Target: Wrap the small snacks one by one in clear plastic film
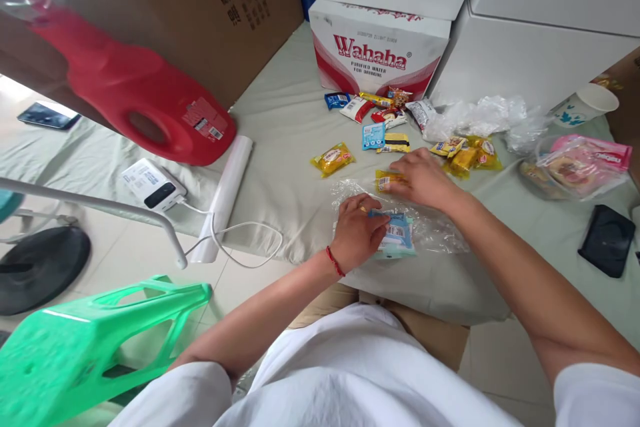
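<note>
A: Hands?
B: Blue wipes packet (399, 235) is pinched by the left hand (356, 233), near edge, inside a clear plastic bag (435, 230). A yellow snack packet (387, 180) is gripped under the right hand (425, 179), just beyond.
A: Surroundings?
B: More snack packets (383, 113) are scattered farther off, before the Wahaha box (377, 57). Red detergent jug (135, 103) far left, black wallet (607, 240) right.

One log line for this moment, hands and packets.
left hand: on blue packet | right hand: on yellow packet | both over clear bag
</note>
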The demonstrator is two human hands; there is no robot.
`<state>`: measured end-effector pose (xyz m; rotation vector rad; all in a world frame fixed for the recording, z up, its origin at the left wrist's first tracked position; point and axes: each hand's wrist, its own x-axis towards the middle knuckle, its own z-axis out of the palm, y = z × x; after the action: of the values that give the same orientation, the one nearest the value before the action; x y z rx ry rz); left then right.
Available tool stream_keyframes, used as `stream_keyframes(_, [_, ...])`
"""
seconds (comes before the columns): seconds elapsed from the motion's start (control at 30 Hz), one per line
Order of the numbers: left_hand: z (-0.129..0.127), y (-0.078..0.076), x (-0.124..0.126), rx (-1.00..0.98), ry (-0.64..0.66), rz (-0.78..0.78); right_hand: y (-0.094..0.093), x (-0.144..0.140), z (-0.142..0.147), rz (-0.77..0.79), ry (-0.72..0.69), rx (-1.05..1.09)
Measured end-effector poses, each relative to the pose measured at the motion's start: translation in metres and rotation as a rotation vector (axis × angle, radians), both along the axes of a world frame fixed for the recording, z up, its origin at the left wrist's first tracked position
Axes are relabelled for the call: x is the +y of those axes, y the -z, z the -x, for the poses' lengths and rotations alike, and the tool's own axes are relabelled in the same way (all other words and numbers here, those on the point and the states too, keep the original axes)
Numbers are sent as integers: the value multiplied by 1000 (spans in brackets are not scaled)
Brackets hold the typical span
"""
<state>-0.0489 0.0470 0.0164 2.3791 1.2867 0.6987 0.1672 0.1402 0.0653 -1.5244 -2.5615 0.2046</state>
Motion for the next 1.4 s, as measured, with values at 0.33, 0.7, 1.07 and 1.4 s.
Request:
stream_keyframes(0.33, [-6,-9,-14,143,-3,-29,9,17,0,223,-242,130])
stream_keyframes(0.7, [-8,-5,-20,124,-27,-83,-23,-55,-4,-2,-213,181])
stream_keyframes(1.07, [-6,10,-27,-53,-123,-46,28,-133,-10,-17,-439,256])
stream_keyframes(1.4, [62,17,-5,-828,-477,245,46,-146,-6,-53,-541,136])
